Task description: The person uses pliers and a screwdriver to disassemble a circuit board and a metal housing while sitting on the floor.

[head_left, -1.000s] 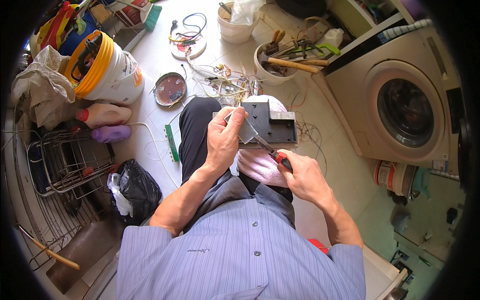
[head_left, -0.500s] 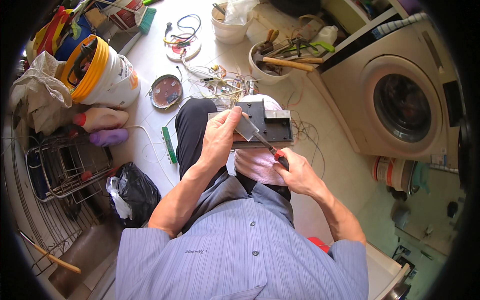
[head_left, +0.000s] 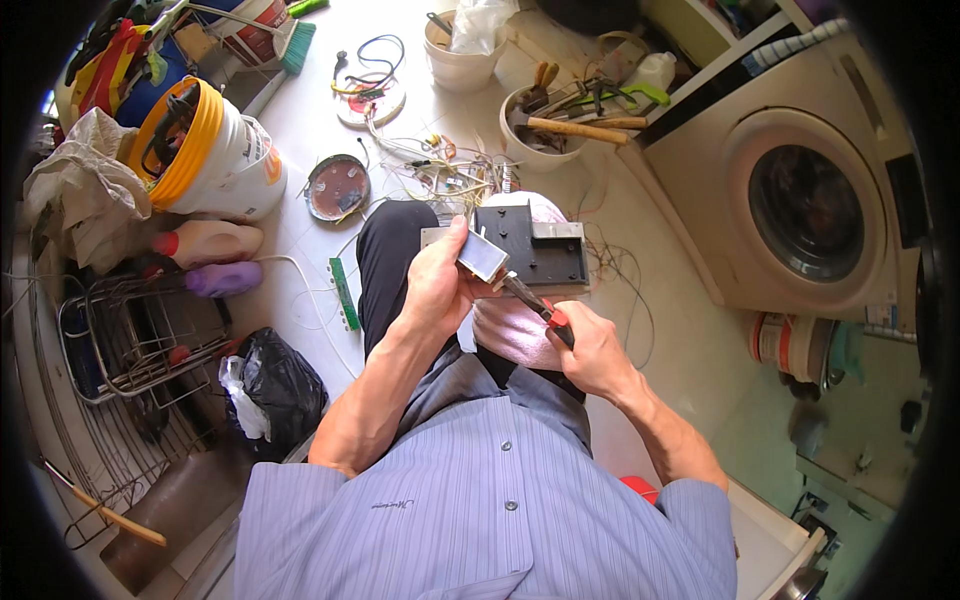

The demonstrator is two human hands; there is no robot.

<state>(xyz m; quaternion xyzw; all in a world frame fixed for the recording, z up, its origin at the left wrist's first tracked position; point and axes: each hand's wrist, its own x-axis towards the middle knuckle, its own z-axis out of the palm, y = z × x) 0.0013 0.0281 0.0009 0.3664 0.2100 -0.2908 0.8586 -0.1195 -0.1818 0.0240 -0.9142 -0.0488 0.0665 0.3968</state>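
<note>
Grey flat piece (head_left: 484, 258) is clamped in the left hand (head_left: 434, 280); the grip of the right hand (head_left: 598, 352) is wrapped around a red-and-black tool (head_left: 526, 294), its tip near this piece.

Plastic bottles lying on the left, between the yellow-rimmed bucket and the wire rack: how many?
2: a cream bottle with a red cap, below the yellow-rimmed bucket in the picture, and a purple bottle just nearer the person. Others could be hidden by the wire rack.

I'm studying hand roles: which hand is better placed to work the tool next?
Probably the right hand: it grips the tool, tip near the grey plate, which the left hand holds.
</note>
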